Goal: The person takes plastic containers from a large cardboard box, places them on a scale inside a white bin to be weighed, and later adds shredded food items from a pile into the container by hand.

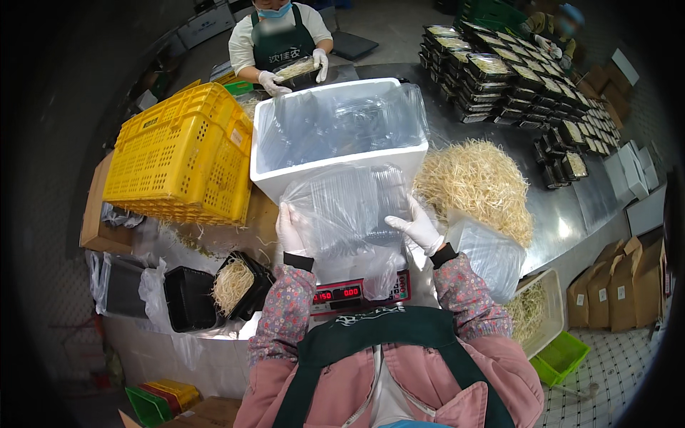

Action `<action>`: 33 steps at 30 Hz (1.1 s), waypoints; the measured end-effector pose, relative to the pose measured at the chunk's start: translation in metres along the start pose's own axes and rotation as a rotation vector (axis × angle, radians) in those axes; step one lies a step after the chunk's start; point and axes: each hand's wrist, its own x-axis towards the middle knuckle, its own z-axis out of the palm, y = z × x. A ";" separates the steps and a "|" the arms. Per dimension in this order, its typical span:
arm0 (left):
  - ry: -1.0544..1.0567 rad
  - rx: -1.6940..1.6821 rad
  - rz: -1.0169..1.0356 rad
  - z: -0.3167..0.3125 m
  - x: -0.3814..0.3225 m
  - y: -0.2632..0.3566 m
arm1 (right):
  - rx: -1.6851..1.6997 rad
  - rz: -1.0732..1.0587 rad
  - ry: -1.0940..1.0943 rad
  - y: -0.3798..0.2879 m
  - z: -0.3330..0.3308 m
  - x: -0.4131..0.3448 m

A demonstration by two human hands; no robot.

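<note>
My gloved left hand (291,230) grips the left side of a plastic-bagged stack of clear plastic lids or trays (348,208); which of the two I cannot tell. At the stack's right side is my gloved right hand (420,227), thumb and fingers against it. The stack is over a red-fronted digital scale (342,293), in front of a white foam box (334,163) lined with clear plastic. Right of the box lies a heap of bean sprouts (476,187). A black tray with sprouts (233,286) leans beside a black tray (187,299) at left.
A yellow perforated crate (171,155) stands left of the foam box. Another bagged plastic stack (484,257) lies by my right forearm. Packed sprout trays (492,67) are piled at back right. Across the table a co-worker (283,40) holds a sprout tray.
</note>
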 end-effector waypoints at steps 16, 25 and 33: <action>-0.217 0.918 0.388 -0.026 0.002 0.006 | -0.146 0.097 -0.074 0.003 -0.027 0.034; -0.147 0.970 0.364 -0.035 -0.001 0.014 | -0.187 -0.079 0.053 -0.101 -0.099 0.020; -0.156 1.071 0.368 -0.029 -0.004 0.013 | -0.563 -0.705 0.172 -0.229 -0.079 0.121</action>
